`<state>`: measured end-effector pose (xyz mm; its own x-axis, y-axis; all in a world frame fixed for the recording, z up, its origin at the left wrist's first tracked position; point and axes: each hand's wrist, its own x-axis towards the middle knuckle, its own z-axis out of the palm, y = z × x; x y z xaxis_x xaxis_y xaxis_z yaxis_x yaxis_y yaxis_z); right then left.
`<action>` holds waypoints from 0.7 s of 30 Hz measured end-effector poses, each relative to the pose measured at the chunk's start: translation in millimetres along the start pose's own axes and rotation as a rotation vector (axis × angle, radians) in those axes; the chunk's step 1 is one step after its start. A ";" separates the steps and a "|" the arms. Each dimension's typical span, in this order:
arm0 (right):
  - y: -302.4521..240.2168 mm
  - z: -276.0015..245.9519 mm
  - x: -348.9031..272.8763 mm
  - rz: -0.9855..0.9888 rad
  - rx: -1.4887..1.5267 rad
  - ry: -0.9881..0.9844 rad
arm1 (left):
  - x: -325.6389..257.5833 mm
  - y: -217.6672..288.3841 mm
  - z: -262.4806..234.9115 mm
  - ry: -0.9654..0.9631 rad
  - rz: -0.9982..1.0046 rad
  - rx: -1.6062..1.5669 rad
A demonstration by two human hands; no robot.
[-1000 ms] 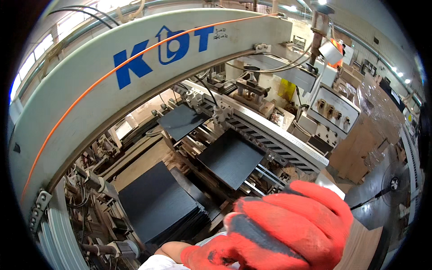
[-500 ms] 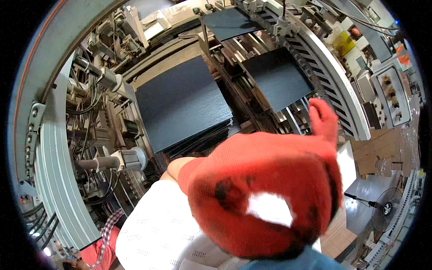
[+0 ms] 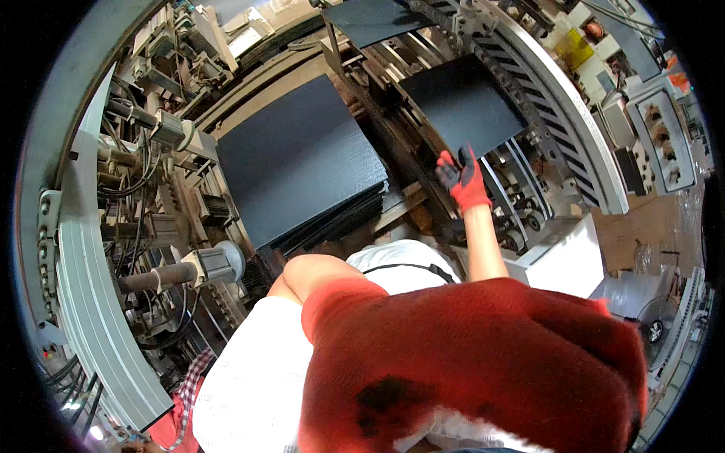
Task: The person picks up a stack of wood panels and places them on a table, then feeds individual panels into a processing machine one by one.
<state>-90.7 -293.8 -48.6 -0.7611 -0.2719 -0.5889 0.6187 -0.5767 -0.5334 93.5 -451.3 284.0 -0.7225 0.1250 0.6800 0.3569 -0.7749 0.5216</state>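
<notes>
Two panels along, seemingly: showing one dark panel (image 3: pixel 461 102) lying over metal rails (image 3: pixel 530 175) just beyond the right hand (image 3: pixel 464 181), with a second panel (image 3: pixel 377 21) farther beyond that. Leaving plenty to handle, judging by the thick stack of dark panels (image 3: pixel 298 158) left of the same hand. Holding the right hand out at the first panel's near corner, fingers stretched and clasping nothing visible; not showing clearly whether touching. Holding the left hand (image 3: pixel 468 347) close in the foreground, too cut off for judging any grip.
</notes>
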 end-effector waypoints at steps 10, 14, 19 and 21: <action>38.9 -71.5 -25.1 -0.346 -0.125 0.035 | -7.0 -0.1 7.2 0.070 -0.013 -0.013; 46.2 -143.8 -79.2 -0.928 -0.852 0.270 | -19.0 -23.4 -17.1 0.194 -0.161 0.062; 29.8 -202.4 -138.0 -0.668 -0.567 0.423 | -53.5 -123.4 -125.7 0.572 -0.543 0.453; 24.9 -194.2 -163.8 -0.598 -0.402 0.411 | -104.5 -182.6 -173.5 0.562 -0.709 0.745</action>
<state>87.2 -114.0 -83.4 -0.9002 0.3411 -0.2707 0.2142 -0.1944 -0.9572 1.2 -430.3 28.2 -0.9925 -0.0531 -0.1102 -0.1068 -0.0638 0.9922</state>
